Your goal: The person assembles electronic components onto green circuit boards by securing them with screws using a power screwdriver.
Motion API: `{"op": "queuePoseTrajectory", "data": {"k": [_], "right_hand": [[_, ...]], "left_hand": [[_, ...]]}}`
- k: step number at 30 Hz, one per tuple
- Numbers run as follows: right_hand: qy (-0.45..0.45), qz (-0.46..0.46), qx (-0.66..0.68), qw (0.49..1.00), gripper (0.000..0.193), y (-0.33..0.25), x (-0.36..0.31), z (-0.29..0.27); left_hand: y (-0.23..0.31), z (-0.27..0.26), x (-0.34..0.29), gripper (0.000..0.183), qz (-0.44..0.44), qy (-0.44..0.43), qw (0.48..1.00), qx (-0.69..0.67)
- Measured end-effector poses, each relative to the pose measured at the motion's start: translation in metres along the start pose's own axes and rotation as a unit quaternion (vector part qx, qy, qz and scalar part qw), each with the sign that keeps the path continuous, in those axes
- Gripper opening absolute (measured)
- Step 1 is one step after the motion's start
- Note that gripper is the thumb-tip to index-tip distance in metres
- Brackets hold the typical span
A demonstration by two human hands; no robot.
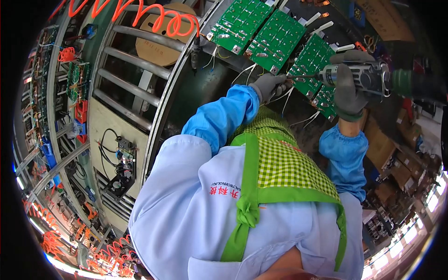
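Observation:
My right hand, in a grey glove, grips a grey electric screwdriver held sideways. Its bit points left onto a green circuit board. My left hand, also grey-gloved, has its fingers closed at the board's lower left edge, right by the bit tip, among thin white wires. Whether it pinches a wire or the board edge is not clear. Both forearms wear blue sleeve covers. My pale shirt and green checked apron fill the lower middle of the view.
More green boards lie in a row to the upper left. An orange coiled air hose hangs above a metal roller rack. Cardboard boxes sit at right; shelves of parts stand at left.

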State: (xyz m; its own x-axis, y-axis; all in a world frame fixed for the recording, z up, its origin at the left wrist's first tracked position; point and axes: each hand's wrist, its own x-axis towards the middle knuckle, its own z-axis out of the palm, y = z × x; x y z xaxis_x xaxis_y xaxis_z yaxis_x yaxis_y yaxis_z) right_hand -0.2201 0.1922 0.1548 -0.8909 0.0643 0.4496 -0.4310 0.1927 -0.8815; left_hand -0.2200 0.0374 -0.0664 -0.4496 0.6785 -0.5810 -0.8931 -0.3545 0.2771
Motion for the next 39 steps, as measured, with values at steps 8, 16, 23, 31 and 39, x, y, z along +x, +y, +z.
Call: {"op": "queuePoseTrajectory", "data": {"k": [8,16,23,31,39], "right_hand": [[-0.014,0.004,-0.037,0.999,0.028,-0.015,-0.001,0.005],[0.034,-0.009,-0.053,0.998,0.028,-0.013,-0.002,0.007],[-0.002,0.003,-0.044,0.999,0.025,-0.015,0.002,0.009],[0.019,0.124,0.125,0.984,0.024,-0.001,0.012,-0.011],[0.045,0.004,0.026,0.999,0.031,-0.031,0.015,-0.067]], "left_hand": [[0.0,-0.002,0.002,0.023,0.0,-0.026,1.0,0.009],[0.002,-0.002,0.001,0.021,-0.011,-0.028,1.0,-0.007],[0.002,-0.003,0.002,0.024,-0.01,-0.03,0.999,0.003],[0.004,-0.003,-0.001,0.027,-0.032,-0.053,0.998,-0.013],[0.004,-0.007,-0.026,0.022,0.046,0.085,0.898,0.43]]}}
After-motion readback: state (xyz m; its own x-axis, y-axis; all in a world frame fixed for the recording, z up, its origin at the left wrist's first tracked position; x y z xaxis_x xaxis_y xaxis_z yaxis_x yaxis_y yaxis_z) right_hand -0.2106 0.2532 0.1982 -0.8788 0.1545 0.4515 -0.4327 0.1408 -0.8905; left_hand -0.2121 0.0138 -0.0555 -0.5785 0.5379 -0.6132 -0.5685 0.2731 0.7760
